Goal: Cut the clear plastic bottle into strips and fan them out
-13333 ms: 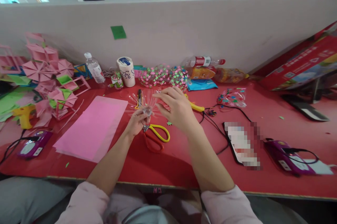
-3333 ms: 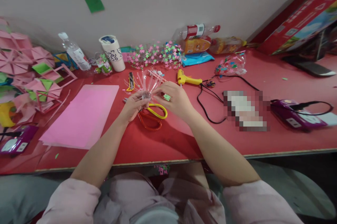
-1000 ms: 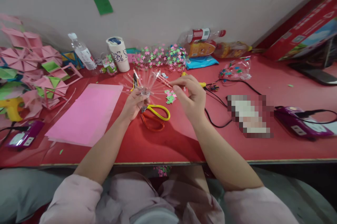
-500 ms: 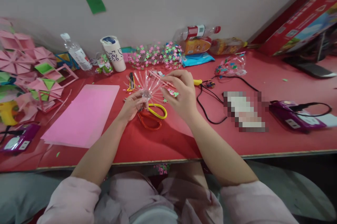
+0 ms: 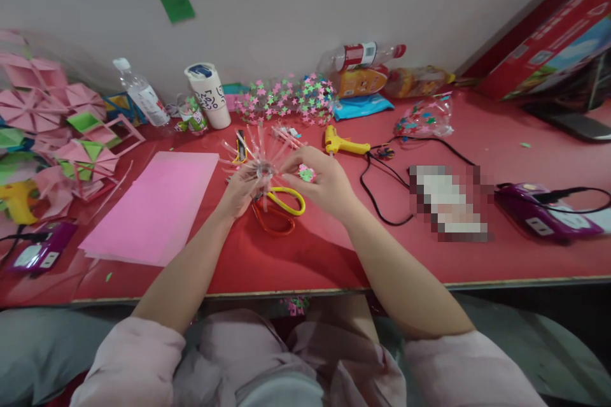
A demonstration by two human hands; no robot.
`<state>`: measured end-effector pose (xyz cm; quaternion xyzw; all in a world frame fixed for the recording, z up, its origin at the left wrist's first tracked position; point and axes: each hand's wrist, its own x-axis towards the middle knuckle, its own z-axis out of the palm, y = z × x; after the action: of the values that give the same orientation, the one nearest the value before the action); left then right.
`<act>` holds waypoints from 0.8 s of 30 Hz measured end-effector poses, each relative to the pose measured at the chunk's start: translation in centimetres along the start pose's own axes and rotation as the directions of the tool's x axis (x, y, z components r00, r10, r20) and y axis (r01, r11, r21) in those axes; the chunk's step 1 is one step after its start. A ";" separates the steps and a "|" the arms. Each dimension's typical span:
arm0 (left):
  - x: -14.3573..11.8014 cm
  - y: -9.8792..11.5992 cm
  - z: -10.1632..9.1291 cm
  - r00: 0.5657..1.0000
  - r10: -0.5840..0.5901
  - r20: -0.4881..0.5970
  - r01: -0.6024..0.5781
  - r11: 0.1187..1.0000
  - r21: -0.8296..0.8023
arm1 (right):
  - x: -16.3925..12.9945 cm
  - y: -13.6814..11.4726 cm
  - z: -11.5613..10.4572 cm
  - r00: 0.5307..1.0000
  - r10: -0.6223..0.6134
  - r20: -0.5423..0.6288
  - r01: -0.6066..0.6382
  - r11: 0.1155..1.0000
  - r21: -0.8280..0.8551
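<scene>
Since half a second ago the right hand (image 5: 321, 183) has come down and in toward the left hand (image 5: 240, 190), and the glue gun (image 5: 344, 144) it was covering now shows in full at its 1 o'clock.

Head view: the left hand is curled shut around the clear hub of a strip fan (image 5: 264, 155), a cut plastic piece whose thin strips splay upward toward 12 o'clock. The fan sits just above the surface (image 5: 305, 254), about mid-frame. The right hand is nearly closed, thumb and forefinger pinched at the hub's right side; small stars (image 5: 306, 172) in pink and green lie against its fingers, though whether it grips them I cannot tell. Scissors (image 5: 279, 209) with one yellow and one orange loop lie touching the surface right under both hands, at 6 o'clock from the fan. A pink sheet (image 5: 153, 206) lies at 9 o'clock, near the left forearm. At 12 o'clock, against the wall, stand a white cup (image 5: 209, 95) and a star-covered pile (image 5: 286, 98). A black cord (image 5: 377, 203) loops at 3 o'clock.
</scene>
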<state>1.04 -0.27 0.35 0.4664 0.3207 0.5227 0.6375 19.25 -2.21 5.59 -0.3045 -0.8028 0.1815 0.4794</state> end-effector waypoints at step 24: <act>-0.1 -0.1 -0.2 1.000 0.017 -0.024 -0.017 1.000 -0.006 | -0.4 1.4 1.3 0.997 -0.078 0.015 0.079 0.974 -0.214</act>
<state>0.90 -0.31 0.24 0.4607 0.3225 0.5348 0.6306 18.67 -1.47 3.90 -0.3220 -0.8306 0.0759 0.4480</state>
